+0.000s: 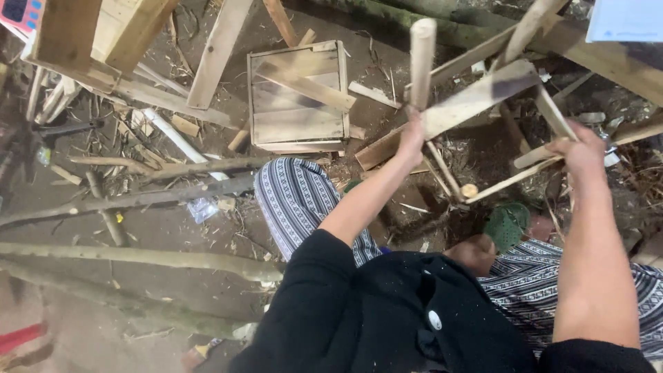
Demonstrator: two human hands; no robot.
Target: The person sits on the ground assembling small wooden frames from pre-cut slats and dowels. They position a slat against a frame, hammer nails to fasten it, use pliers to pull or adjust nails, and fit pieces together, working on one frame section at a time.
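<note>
Above the person's knees, a partly joined wooden frame [476,103] of slats and round sticks hangs tilted; several sticks look fixed, others seemingly still loose. The left hand [412,138] wraps one upright stick, the right hand [582,148] clasps a slat. A small wooden crate [298,97] lies beyond on the littered ground.

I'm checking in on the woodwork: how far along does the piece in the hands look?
Partly built. Done: several slats already hang together as a wooden frame, and a finished-looking slatted panel lies on the ground. In hand: the left hand grips an upright round post, while the right hand holds a thin slat of the frame. Left: loose offcuts and branches lie unused, and the frame looks open and uneven.
</note>
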